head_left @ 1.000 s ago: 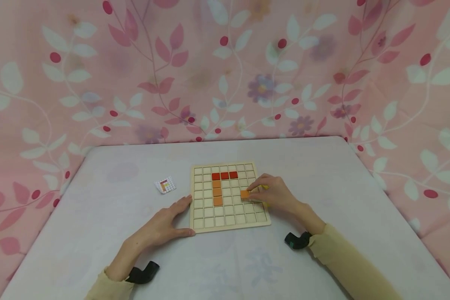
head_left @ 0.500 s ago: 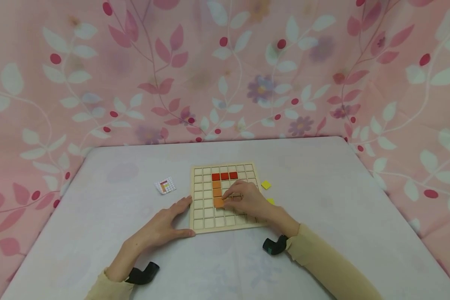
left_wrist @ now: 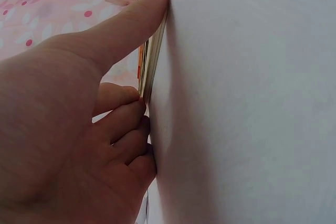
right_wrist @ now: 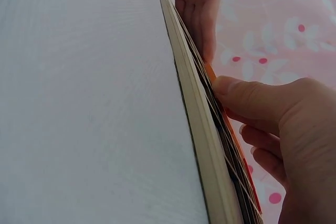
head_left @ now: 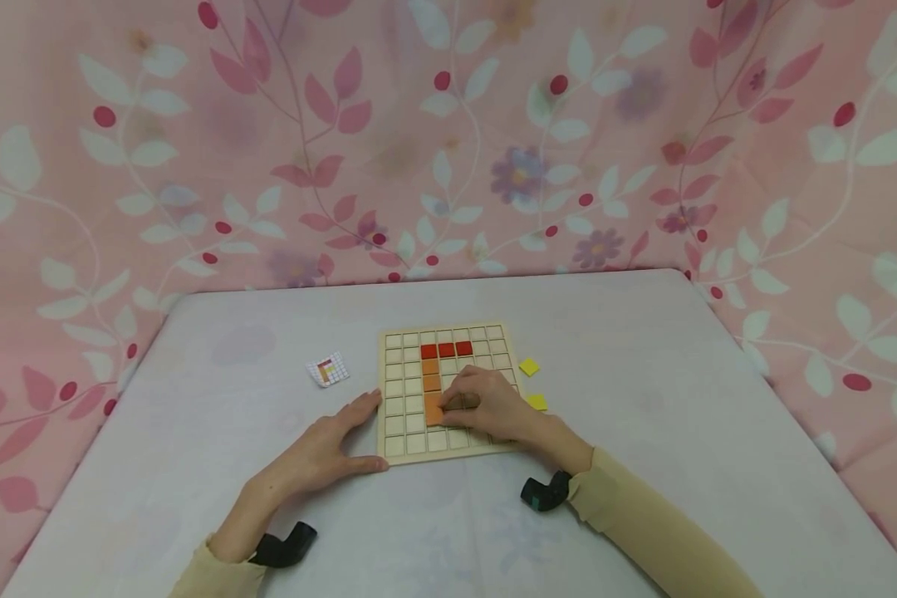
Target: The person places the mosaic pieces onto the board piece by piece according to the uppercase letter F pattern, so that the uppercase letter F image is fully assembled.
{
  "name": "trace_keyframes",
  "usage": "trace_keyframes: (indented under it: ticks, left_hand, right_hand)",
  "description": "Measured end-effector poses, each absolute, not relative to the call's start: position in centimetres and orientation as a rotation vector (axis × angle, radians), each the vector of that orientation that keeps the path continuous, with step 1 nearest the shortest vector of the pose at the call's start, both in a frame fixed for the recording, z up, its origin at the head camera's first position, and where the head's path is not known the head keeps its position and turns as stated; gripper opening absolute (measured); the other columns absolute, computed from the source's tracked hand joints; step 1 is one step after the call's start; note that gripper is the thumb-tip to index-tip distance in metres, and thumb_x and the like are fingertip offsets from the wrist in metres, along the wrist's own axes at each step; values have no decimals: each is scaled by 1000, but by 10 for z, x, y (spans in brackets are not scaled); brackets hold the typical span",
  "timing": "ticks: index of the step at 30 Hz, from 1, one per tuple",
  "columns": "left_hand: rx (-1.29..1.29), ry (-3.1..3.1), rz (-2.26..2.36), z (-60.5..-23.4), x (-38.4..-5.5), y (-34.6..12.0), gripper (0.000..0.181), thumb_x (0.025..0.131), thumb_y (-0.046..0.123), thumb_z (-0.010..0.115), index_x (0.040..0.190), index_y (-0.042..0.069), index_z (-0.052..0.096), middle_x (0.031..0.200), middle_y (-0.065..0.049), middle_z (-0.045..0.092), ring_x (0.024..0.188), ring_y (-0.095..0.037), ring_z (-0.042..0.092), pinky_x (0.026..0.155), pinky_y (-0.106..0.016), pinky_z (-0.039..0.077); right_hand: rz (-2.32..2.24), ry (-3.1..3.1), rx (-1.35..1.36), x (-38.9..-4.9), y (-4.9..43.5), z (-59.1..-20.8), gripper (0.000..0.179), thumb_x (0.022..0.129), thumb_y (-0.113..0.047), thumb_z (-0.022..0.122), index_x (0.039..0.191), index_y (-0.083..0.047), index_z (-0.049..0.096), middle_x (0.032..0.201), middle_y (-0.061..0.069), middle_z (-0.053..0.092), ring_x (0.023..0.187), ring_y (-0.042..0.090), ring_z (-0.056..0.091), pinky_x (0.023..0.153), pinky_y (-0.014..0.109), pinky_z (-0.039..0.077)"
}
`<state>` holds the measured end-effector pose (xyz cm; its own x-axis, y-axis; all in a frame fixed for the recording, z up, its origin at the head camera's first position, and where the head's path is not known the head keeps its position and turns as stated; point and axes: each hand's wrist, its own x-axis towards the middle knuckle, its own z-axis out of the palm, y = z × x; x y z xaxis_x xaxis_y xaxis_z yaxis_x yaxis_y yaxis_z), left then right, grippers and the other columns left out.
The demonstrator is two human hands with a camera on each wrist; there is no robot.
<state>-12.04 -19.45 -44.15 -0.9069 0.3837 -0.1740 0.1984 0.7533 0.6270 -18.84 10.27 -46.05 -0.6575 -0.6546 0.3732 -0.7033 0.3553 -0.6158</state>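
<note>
A square wooden grid board (head_left: pixel 416 444) lies on the white table. My right hand (head_left: pixel 493 403) is over its middle, fingertips and thumb at the lowest orange tile (head_left: pixel 434 418) in a column of orange tiles (head_left: pixel 431 382). The right wrist view shows my thumb (right_wrist: pixel 231 88) against that tile's edge; whether it sits fully down in its cell cannot be told. Three red tiles (head_left: pixel 446 350) form a row above. My left hand (head_left: pixel 317 448) rests at the board's left side, fingers along the edge and thumb (left_wrist: pixel 142 17) on the near left corner.
Two yellow tiles (head_left: pixel 529 367) lie beside the board's right edge, the nearer one partly behind my right hand. Left of the board lies a small paper card (head_left: pixel 328 370) printed with a coloured grid. A pink floral cloth (head_left: pixel 448 149) hangs behind the table.
My right hand has carried an orange tile leftward from the board's right part to the foot of the orange column, then slightly nearer me. The yellow tiles came into sight. My left hand stayed put.
</note>
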Motion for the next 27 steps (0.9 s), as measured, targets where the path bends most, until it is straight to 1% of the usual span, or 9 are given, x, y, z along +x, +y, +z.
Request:
trace_keyframes:
  ticks: [13, 18, 27]
  left_hand:
    - [444, 2660, 907, -441, -120, -195, 102, 78, 51, 82, 159, 20, 29, 164, -7, 29, 151, -33, 25, 118, -58, 26]
    - [450, 2664, 902, -441, -119, -195, 102, 78, 52, 81, 159, 19, 29, 164, -7, 29, 151, -34, 26, 118, -58, 26]
    - [447, 2652, 910, -441, -120, -194, 103, 77, 51, 82, 159, 19, 28, 164, -7, 29, 151, -34, 25, 119, -58, 26]
  right_hand:
    - [1128, -2548, 1322, -188, 103, -460, 18, 81, -22, 85, 96, -16, 78, 93, -7, 72, 92, 7, 62, 80, 25, 52]
    - [1126, -2561, 1324, -188, 103, -459, 18, 81, -23, 85, 97, -17, 79, 94, -8, 72, 93, 6, 61, 80, 26, 51]
    - [1140, -2537, 1343, -188, 104, -461, 19, 82, -21, 84, 98, -16, 79, 95, -8, 72, 93, 7, 62, 80, 26, 52]
